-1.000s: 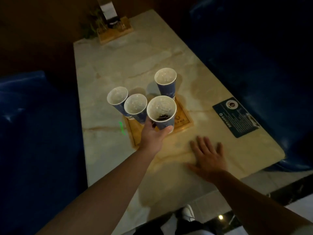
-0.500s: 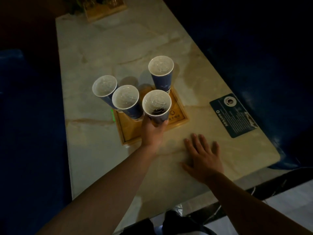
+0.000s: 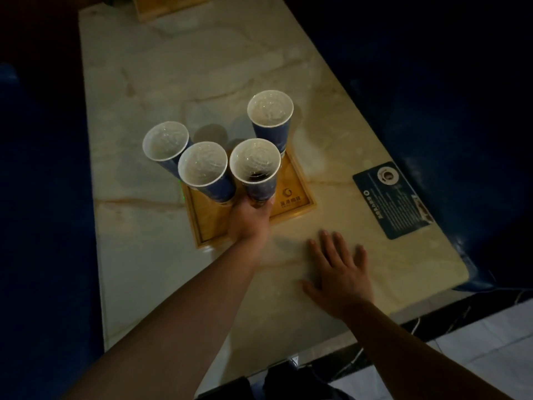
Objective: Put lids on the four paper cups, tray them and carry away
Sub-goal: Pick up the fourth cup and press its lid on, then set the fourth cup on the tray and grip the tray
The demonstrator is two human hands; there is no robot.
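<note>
Several tall blue paper cups with clear lids stand on or beside a square wooden tray (image 3: 297, 202) on the marble table (image 3: 161, 70). My left hand (image 3: 249, 219) grips the base of the nearest cup (image 3: 255, 166), which holds dark liquid and stands over the tray. A second cup (image 3: 203, 166) leans beside it on the tray. A third cup (image 3: 165, 141) is at the tray's left edge. The fourth cup (image 3: 270, 111) stands at the tray's far corner. My right hand (image 3: 339, 272) lies flat and open on the table, to the right of the tray.
A dark blue placard (image 3: 392, 199) lies on the table's right side. A wooden holder (image 3: 170, 7) sits at the far end. Dark blue seats flank the table on both sides. The near table edge runs just below my right hand.
The nearest cup in my left hand has come down to the tray. My view has tilted down and moved closer. My right hand has stayed flat on the table.
</note>
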